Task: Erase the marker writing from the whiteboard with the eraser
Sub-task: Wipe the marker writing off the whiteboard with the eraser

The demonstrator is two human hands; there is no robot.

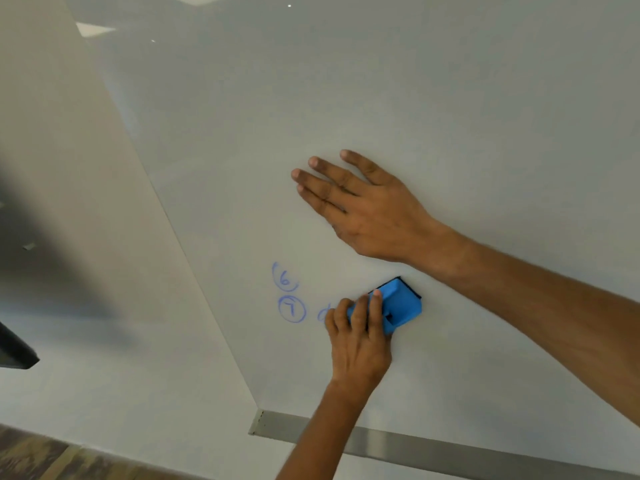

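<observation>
The glossy whiteboard (450, 109) fills most of the head view. My left hand (360, 351) reaches up from below and grips a blue eraser (401, 303), pressing it flat against the board. Blue marker writing lies just left of the eraser: a circled 6 (284, 279), a circled 7 (292, 309) and part of a letter (322, 313) beside my fingers. My right hand (374, 209) rests flat on the board above the eraser with its fingers spread, holding nothing. Its forearm crosses in from the right.
A metal tray rail (381, 441) runs along the board's lower edge. A beige wall (86, 202) adjoins the board's left edge. A dark object (14, 348) juts in at the far left. Patterned floor (41, 459) shows at the bottom left.
</observation>
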